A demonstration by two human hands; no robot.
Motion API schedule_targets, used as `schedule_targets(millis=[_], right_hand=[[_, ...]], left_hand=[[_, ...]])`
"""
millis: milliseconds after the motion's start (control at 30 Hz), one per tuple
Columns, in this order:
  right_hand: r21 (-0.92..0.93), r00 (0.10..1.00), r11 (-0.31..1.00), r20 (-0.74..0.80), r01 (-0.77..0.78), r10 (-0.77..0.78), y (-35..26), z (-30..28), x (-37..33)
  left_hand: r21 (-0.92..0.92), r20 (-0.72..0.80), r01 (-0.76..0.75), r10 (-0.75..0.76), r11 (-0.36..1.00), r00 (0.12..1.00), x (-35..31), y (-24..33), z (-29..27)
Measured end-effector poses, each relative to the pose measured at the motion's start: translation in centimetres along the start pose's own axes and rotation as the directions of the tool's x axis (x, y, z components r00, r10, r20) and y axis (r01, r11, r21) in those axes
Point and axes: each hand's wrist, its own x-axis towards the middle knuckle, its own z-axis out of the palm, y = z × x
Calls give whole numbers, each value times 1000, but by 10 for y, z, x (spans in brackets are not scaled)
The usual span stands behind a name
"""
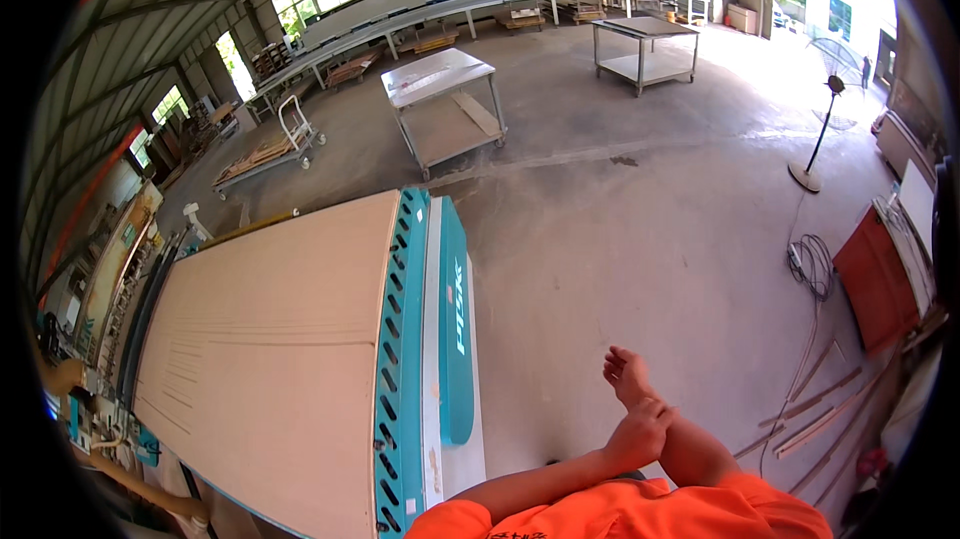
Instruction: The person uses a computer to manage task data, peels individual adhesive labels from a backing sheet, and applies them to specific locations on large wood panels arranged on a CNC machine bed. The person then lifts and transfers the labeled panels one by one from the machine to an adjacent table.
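My left hand (640, 435) reaches across in front of me, and its closed fingers lie on my right forearm (690, 451) just below the wrist. My right hand (626, 375) is held out beyond it over the floor, its fingers loosely bent and apart, with nothing visible in it. To the left of both hands, and touched by neither, stands a large machine with a teal slotted edge (398, 359). A wide tan board (270, 309) covers its bed, with several straight grooves cut or marked across its near half.
Two wheeled metal tables (440, 79) (645, 34) and a flat cart (265, 159) stand farther back. At right are a pedestal fan (822, 129), a coiled cable (810, 269), a red cabinet (878, 279) and loose wooden strips (825, 419) on the concrete floor (600, 229).
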Motion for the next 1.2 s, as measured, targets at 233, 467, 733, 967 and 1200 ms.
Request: schedule_targets(millis=[233,467,733,967,1200], right_hand=[[268,969,963,-246,33,35,-73,23,156],[250,965,963,-211,-102,157,-119,133,338],[-61,996,995,-34,-79,77,-210,350,469],[-71,975,995,-214,-76,59,-253,447,637],[-41,976,998,-214,-46,36,-305,617,724]], left_hand=[[68,35,-83,81,994,996,125,-120,-17],[91,83,109,-117,990,990,249,-261,-75],[238,-211,160,-110,958,971,394,-404,-203],[190,-243,143,-94,971,965,488,-556,-280],[104,-247,174,-144,979,958,577,-676,-393]])
